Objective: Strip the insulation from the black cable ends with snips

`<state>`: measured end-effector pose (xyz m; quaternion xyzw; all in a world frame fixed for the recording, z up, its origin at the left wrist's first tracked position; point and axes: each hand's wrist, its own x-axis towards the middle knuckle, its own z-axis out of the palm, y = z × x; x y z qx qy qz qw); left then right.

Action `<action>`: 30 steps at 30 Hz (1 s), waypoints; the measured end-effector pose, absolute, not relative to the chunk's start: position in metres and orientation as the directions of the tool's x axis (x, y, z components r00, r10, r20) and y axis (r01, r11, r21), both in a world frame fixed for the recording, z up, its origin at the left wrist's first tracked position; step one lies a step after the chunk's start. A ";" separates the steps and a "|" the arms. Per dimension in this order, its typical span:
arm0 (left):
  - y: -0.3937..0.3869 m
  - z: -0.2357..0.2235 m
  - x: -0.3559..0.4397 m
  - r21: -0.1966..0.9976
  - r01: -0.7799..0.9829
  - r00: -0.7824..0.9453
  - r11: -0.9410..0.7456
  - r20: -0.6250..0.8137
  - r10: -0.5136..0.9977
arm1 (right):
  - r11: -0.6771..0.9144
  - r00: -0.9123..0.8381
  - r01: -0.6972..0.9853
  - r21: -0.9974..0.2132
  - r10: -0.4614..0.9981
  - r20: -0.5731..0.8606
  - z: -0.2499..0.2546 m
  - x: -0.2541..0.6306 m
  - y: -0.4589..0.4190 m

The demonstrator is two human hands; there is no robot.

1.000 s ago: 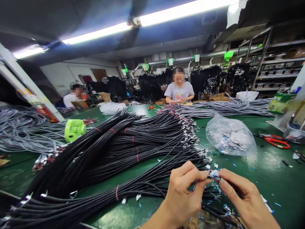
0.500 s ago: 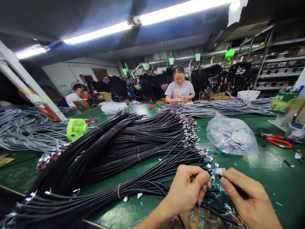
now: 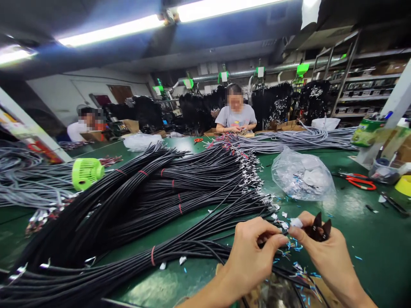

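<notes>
My left hand (image 3: 257, 250) is closed in a pinch at the end of a black cable (image 3: 282, 231), whose tip is mostly covered by fingers. Close beside it, my right hand (image 3: 324, 252) pinches a white scrap of wrapping (image 3: 296, 222) between thumb and forefinger. Wire cutters (image 3: 321, 229) are tucked in the same right hand, dark jaws pointing up and handles hidden. Left of the hands lies a large pile of black cables (image 3: 147, 205), in bundles tied with red bands, with stripped white ends. Blue and white trimmings (image 3: 298, 246) are scattered below the fingers.
A clear plastic bag of scraps (image 3: 303, 177) lies beyond my hands on the green table (image 3: 353, 222). Red-handled scissors (image 3: 361, 182) are to its right. A green fan (image 3: 87, 173) stands left, near grey cables (image 3: 41, 184). A co-worker (image 3: 236, 113) sits across the table.
My right hand has turned, so the cutters' jaws now show upright, and the white scrap is apart from my left fingers. The whole view has shifted slightly, with things appearing further left.
</notes>
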<state>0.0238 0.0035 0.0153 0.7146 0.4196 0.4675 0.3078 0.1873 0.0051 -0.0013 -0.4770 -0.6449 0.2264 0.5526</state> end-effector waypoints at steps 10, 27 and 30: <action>0.013 0.021 0.018 0.817 0.217 0.313 -0.535 0.461 0.830 | 0.132 -0.178 -0.191 -0.973 0.970 0.166 0.002 0.178 -0.004; 0.009 0.028 0.021 0.995 0.050 0.378 -0.090 0.064 0.924 | 0.529 0.119 0.513 -0.676 0.737 0.666 0.006 0.202 0.004; 0.008 0.028 0.020 1.000 -0.016 0.364 -0.002 0.008 0.932 | 0.441 0.369 0.528 -0.725 0.650 0.664 0.010 0.213 0.009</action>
